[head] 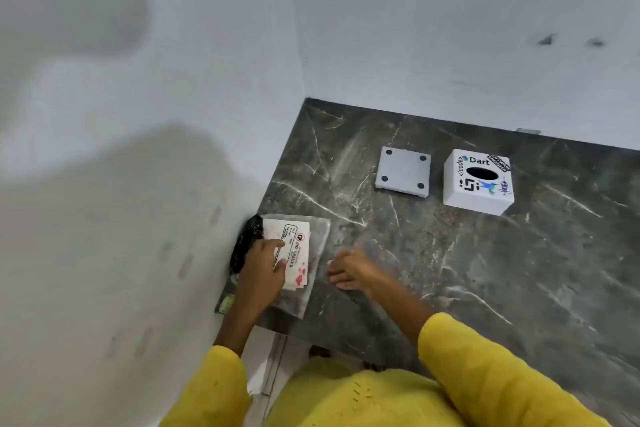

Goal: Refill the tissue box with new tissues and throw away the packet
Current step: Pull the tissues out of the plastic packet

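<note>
A: What is the bench (450, 270) like?

B: Dark grey stone with white veins, set into a corner. Pale walls (415, 28) meet just behind its far left end, and the right wall carries a few dark marks high up.

A: Where is the packet (294, 253)?

B: At the bench's near left edge, close against the left wall. It is a clear plastic wrap with a white stack inside and a printed label with red marks. Something dark with a pattern lies between it and the wall; I cannot tell what it is.

A: And the hands?

B: The left hand (261, 270) lies flat on the packet, its grip spread, pressing rather than closing round it. The right hand (349, 270) is just beside the packet on the bare stone, blurred, fingers loosely curled with nothing in them. Both sleeves (485, 367) are yellow.

A: The box (478, 182)?

B: Far right, well apart from the packet. White, stickers on top, a dark oval slot facing up. Its grey base plate (403, 172) lies just beside it on the left, with four dark dots at its corners.
</note>
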